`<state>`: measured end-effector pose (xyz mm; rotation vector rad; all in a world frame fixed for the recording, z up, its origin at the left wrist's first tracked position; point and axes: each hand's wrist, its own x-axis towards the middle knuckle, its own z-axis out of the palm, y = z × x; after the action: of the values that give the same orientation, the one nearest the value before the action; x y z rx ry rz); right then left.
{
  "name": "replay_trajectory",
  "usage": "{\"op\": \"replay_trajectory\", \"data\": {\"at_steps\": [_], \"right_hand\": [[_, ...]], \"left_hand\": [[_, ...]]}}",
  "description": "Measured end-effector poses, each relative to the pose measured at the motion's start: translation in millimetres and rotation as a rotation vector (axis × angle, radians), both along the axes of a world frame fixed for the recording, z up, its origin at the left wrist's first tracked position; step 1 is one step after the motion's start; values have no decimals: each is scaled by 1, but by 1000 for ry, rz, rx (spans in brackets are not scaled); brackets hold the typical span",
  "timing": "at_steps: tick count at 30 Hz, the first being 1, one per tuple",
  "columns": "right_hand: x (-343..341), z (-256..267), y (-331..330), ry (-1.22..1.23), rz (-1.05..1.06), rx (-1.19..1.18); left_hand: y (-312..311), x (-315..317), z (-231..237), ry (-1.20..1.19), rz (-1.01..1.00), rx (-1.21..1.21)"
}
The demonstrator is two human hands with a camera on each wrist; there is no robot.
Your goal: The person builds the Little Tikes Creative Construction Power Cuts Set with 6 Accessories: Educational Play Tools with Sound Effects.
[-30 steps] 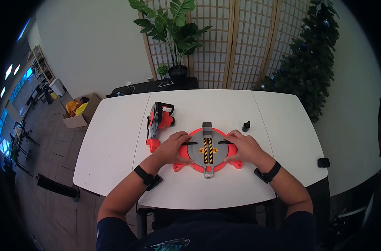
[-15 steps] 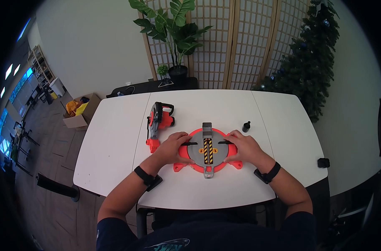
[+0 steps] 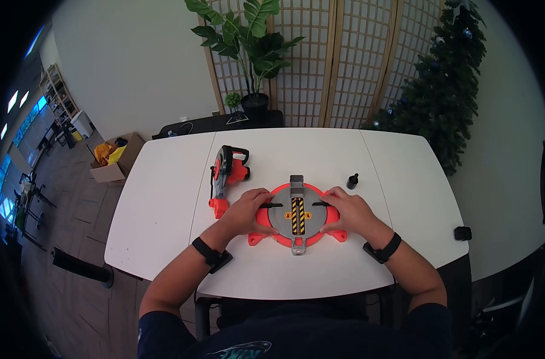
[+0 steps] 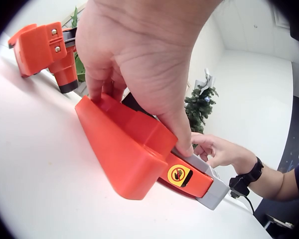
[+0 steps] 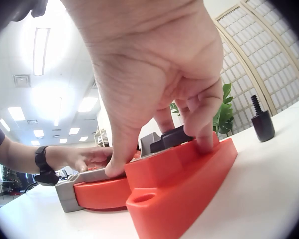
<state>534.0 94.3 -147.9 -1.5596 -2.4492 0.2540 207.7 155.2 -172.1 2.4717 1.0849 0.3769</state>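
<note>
A round toy mitre saw base (image 3: 287, 226), grey on top with a red rim and a black-and-yellow striped slot, lies flat on the white table. At its left side my left hand (image 3: 244, 214) grips the red wing (image 4: 122, 152), thumb on the near edge and fingers on the far part. My right hand (image 3: 351, 210) holds the opposite red wing (image 5: 184, 181) the same way, its fingers beside a black bar (image 5: 172, 138). The toy saw head (image 3: 226, 170), red and grey with a black handle, lies behind my left hand.
A black threaded knob (image 3: 352, 181) stands upright beyond my right hand. Near the table's right edge sits a small black object (image 3: 462, 233). The white table (image 3: 159, 209) has its near edge just in front of my body.
</note>
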Motion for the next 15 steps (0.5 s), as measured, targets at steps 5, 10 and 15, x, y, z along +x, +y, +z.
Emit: {"op": "replay_trajectory", "data": {"at_steps": [5, 10, 15], "right_hand": [[2, 1, 1, -2, -3, -9], [3, -5, 3, 48, 8, 6], [3, -5, 3, 61, -2, -27]], "left_hand": [[1, 2, -1, 3, 1, 10], [-1, 4, 2, -14, -16, 15], [0, 3, -2, -17, -14, 20]]}}
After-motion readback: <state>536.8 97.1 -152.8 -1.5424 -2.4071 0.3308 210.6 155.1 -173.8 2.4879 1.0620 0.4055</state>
